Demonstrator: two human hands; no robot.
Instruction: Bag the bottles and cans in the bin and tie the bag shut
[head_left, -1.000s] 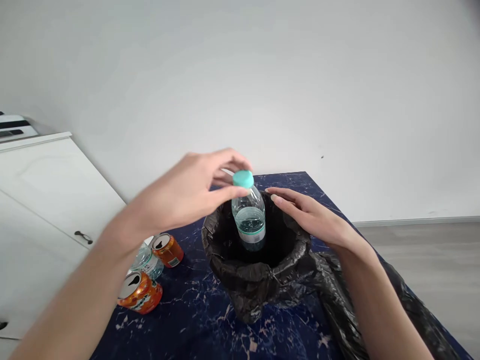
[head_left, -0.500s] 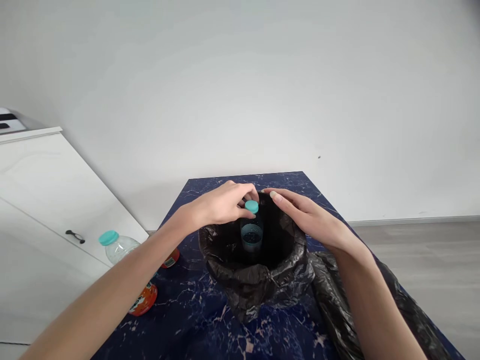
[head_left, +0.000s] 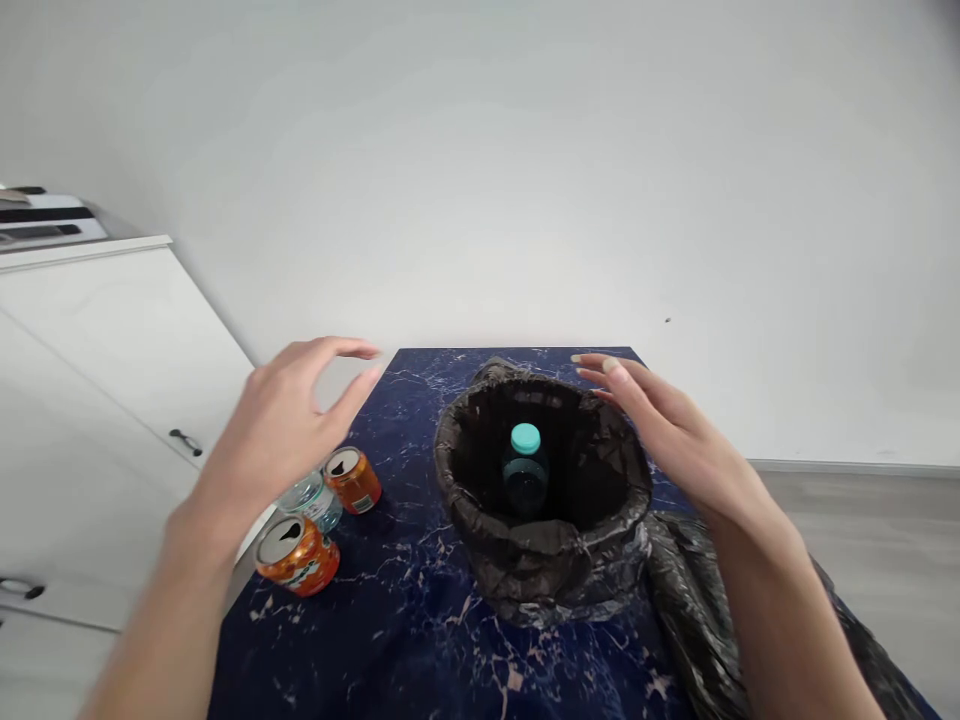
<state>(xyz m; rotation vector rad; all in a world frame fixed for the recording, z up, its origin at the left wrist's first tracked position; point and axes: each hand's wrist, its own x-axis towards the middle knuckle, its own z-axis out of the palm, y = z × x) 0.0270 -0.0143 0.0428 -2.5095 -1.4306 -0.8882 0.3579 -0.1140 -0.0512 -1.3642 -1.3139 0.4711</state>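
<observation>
The blue-cap bottle stands cap up in the black-lined bin, btwn L hand and R hand, prob. b/c the bin's sides keep it from rolling off. L hand is wide w/ nothing in it; R hand is loose, also w/ nothing, by the bin's back right edge, maybe to keep it still, but can't tell if it's touching. Below L hand, 2 orange cans crowd a clear bottle, and black plastic lies below R hand.

Looks like a room in somebody's home tbh, can't rule out a small office. White cabinet with dark handles, plain pale wall, greyish wood-look floor, blue marbled tabletop.
</observation>
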